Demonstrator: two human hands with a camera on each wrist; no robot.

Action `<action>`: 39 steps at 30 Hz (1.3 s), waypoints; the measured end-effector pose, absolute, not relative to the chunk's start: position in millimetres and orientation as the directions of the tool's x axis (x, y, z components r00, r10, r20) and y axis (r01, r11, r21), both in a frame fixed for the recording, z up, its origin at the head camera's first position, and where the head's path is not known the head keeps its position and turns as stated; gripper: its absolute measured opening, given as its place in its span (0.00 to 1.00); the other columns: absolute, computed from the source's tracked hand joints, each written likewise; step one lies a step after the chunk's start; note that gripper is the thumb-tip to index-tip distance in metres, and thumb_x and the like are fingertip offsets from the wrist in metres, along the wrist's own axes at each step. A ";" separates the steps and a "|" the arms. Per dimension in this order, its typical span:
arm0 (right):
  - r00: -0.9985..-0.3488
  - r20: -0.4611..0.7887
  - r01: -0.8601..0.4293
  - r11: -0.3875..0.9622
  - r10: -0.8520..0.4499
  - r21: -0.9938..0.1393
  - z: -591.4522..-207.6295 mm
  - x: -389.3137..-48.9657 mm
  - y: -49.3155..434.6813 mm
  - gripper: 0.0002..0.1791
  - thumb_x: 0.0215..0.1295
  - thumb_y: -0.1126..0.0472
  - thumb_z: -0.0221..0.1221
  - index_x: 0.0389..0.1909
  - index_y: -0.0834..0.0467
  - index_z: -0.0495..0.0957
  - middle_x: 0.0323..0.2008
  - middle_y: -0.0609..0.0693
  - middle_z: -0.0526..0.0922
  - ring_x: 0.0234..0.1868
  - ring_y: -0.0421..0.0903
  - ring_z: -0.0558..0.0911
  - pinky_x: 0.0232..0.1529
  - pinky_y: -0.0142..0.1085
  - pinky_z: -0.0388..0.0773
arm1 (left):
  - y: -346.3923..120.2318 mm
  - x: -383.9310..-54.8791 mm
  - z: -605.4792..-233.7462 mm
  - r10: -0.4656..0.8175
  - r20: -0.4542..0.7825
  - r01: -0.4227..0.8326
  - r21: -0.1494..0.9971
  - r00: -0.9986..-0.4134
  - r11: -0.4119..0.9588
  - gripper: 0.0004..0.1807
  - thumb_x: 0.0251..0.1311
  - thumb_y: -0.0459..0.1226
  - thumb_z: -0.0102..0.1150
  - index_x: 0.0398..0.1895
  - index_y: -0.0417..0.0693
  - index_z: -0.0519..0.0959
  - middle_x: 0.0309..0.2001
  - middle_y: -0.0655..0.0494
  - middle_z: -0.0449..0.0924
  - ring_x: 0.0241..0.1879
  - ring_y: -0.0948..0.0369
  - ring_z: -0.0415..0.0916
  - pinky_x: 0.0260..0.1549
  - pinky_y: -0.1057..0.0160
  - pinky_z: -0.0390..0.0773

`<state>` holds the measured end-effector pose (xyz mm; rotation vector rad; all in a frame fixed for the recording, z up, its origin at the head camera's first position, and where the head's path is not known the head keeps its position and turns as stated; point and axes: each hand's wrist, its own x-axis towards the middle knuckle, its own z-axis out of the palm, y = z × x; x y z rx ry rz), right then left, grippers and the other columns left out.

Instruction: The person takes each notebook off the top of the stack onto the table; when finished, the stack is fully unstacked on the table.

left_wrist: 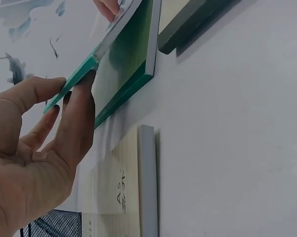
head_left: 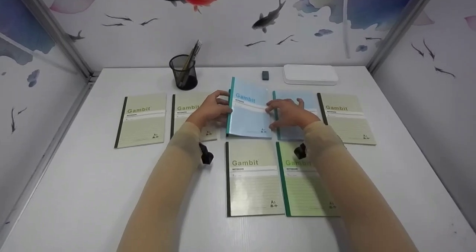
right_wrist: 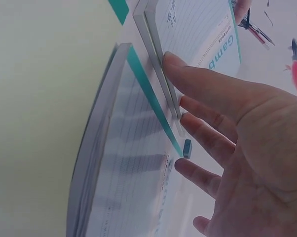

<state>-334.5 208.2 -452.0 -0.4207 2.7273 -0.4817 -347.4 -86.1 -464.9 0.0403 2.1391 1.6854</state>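
In the head view, my left hand (head_left: 212,108) holds the spine side of a blue Gambit notebook (head_left: 250,118), tilted with its left side raised. The left wrist view shows my thumb and fingers pinching its teal spine (left_wrist: 77,79). Beneath it lies another notebook with a green spine (left_wrist: 126,94). My right hand (head_left: 292,112) is spread at the raised notebook's right edge; in the right wrist view the thumb and fingertips touch the page edges (right_wrist: 156,54). A second blue notebook (head_left: 292,133) lies flat under my right hand, partly covered.
Beige notebooks (head_left: 143,123) lie left and right in the row. Nearer are a beige notebook (head_left: 254,192) and a green notebook (head_left: 308,192), the latter partly under my right forearm. Behind stand a mesh pen cup (head_left: 186,81), a dark eraser (head_left: 265,75) and a white case (head_left: 310,74).
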 end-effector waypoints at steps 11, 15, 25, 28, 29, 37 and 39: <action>-0.899 -0.264 -0.227 0.887 -0.349 -0.402 -454.6 -331.0 212.4 0.35 0.58 0.50 0.75 0.67 0.45 0.77 0.79 0.42 0.63 0.82 0.55 0.52 0.76 0.66 0.19 | -77.6 -344.8 -468.4 0.184 -0.336 -0.316 0.940 -0.924 0.128 0.33 0.63 0.27 0.62 0.70 0.55 0.69 0.68 0.58 0.75 0.48 0.54 0.80 0.39 0.57 0.80; -0.901 -0.224 -0.249 0.866 -0.371 -0.434 -458.1 -331.7 216.6 0.35 0.57 0.50 0.75 0.67 0.45 0.77 0.78 0.43 0.65 0.82 0.54 0.55 0.75 0.67 0.19 | -79.2 -343.1 -467.7 0.176 -0.330 -0.315 0.943 -0.927 0.109 0.32 0.63 0.27 0.61 0.70 0.55 0.69 0.68 0.57 0.75 0.47 0.55 0.80 0.39 0.58 0.80; -0.905 -0.140 -0.292 0.825 -0.403 -0.484 -466.8 -331.8 224.3 0.32 0.57 0.49 0.75 0.64 0.46 0.81 0.77 0.44 0.67 0.82 0.55 0.54 0.74 0.69 0.20 | -114.2 -326.4 -459.8 0.131 -0.365 -0.358 0.931 -0.922 0.076 0.33 0.63 0.27 0.60 0.71 0.59 0.69 0.70 0.59 0.74 0.53 0.54 0.80 0.42 0.57 0.81; -0.897 -0.140 -0.304 0.814 -0.420 -0.495 -471.9 -329.7 224.2 0.31 0.57 0.47 0.75 0.63 0.45 0.82 0.78 0.44 0.67 0.82 0.55 0.54 0.74 0.68 0.20 | -130.7 -312.3 -456.8 0.128 -0.366 -0.360 0.931 -0.922 0.064 0.34 0.63 0.27 0.60 0.71 0.60 0.69 0.71 0.59 0.73 0.56 0.53 0.80 0.43 0.57 0.83; -0.894 -0.138 -0.307 0.809 -0.425 -0.500 -473.6 -328.9 224.1 0.31 0.57 0.47 0.75 0.63 0.45 0.82 0.78 0.44 0.67 0.82 0.55 0.54 0.75 0.68 0.20 | -136.1 -307.1 -455.5 0.128 -0.365 -0.359 0.931 -0.922 0.062 0.35 0.63 0.26 0.60 0.71 0.59 0.69 0.71 0.58 0.72 0.56 0.52 0.79 0.43 0.56 0.84; -0.899 -0.123 -0.301 0.795 -0.421 -0.526 -476.8 -325.3 221.2 0.31 0.58 0.49 0.75 0.64 0.47 0.81 0.77 0.44 0.67 0.82 0.53 0.56 0.76 0.67 0.22 | -177.2 -263.8 -441.0 0.150 -0.345 -0.337 0.938 -0.926 0.078 0.37 0.62 0.25 0.59 0.73 0.56 0.65 0.73 0.54 0.69 0.53 0.53 0.81 0.46 0.51 0.87; -0.900 -0.128 -0.292 0.793 -0.417 -0.535 -475.9 -325.4 219.8 0.32 0.58 0.49 0.75 0.64 0.47 0.81 0.77 0.43 0.67 0.82 0.53 0.55 0.76 0.67 0.22 | -187.2 -252.9 -440.1 0.154 -0.347 -0.338 0.937 -0.925 0.085 0.36 0.62 0.24 0.59 0.73 0.55 0.65 0.72 0.54 0.69 0.50 0.55 0.82 0.43 0.52 0.88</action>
